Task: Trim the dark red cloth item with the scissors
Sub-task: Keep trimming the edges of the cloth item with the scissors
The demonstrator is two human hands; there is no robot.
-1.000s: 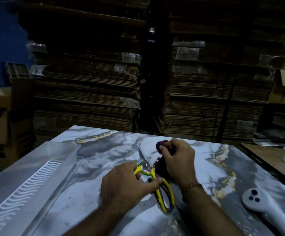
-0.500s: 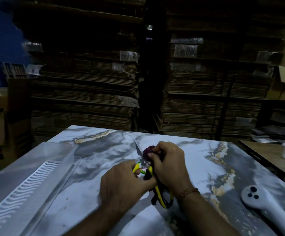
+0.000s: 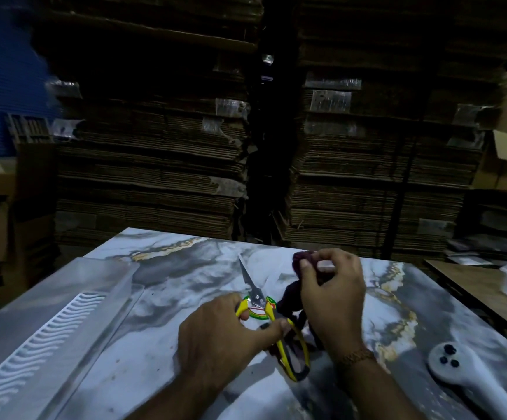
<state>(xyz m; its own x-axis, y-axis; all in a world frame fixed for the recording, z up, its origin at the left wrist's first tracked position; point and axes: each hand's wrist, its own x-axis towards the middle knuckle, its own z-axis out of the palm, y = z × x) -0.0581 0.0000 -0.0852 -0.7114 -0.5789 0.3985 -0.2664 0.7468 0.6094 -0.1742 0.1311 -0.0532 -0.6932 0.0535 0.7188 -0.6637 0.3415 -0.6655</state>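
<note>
Since half a second earlier, the right hand [image 3: 332, 294] had lifted the dark red cloth [image 3: 302, 258] away from the scissors [image 3: 260, 301], pinching it mid-table; left hand [image 3: 219, 334] gripped the handles. Soft, limp fabric probably needed holding taut near the cut.

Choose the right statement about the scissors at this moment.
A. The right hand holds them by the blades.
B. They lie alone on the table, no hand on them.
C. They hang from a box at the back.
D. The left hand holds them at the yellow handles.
D: the left hand grips the scissors at the yellow handles, blades pointing away, while the right hand holds the dark red cloth.
</note>
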